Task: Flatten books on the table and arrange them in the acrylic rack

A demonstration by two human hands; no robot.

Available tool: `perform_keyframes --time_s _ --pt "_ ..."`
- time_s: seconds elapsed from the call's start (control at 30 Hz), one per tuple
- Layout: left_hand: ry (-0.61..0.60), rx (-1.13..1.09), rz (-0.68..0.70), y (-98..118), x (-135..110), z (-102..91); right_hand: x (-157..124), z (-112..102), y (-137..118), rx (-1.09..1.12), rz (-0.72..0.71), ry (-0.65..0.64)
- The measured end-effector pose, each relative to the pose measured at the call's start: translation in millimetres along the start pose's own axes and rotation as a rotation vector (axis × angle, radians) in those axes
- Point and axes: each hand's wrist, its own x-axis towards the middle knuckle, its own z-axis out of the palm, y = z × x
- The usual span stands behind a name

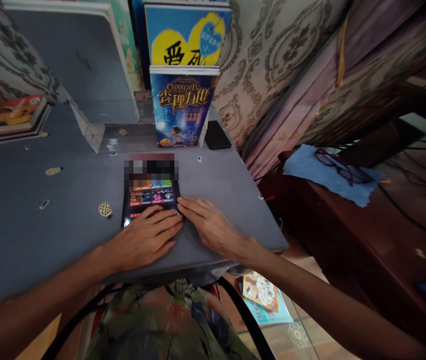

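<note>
A small dark book (153,196) with rows of coloured pictures on its cover lies flat on the grey tablecloth in front of me. The upper part of its cover is blurred out. My left hand (147,235) rests across its lower part with the fingers stretched out, hiding the bottom right of the cover. At the book's right edge is my right hand (213,225), its fingers extended and the tips touching the side near the lower corner. Neither hand is wrapped round anything.
Beyond the book, a clear stand holds a blue "Charlie" book (183,107) and a yellow-and-blue one (188,37). A dark phone (217,135) lies to their right. Stacked books (14,117) are at left. Glasses (342,167) sit on a blue cloth (310,167) at right.
</note>
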Motion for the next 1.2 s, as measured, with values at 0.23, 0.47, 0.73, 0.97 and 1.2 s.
perform_keyframes --time_s 0.23,0.47,0.73,0.97,1.2 --pt "-0.004 -0.031 0.012 0.2 0.0 0.9 -3.1 -1.2 -1.1 0.023 -0.010 0.005" --pt "-0.042 -0.038 -0.045 0.5 3.4 -1.9 8.0 -6.8 4.9 0.044 0.069 0.006" --pt "-0.017 -0.033 -0.071 2.0 4.8 1.1 16.9 -2.9 9.6 0.042 0.079 -0.028" --pt "0.041 0.041 -0.127 4.8 -1.3 11.6 21.3 -8.2 2.1 -0.012 0.150 -0.045" --pt "0.062 0.110 -0.075 4.0 -1.4 12.1 26.3 -12.4 -4.4 -0.072 0.161 -0.038"
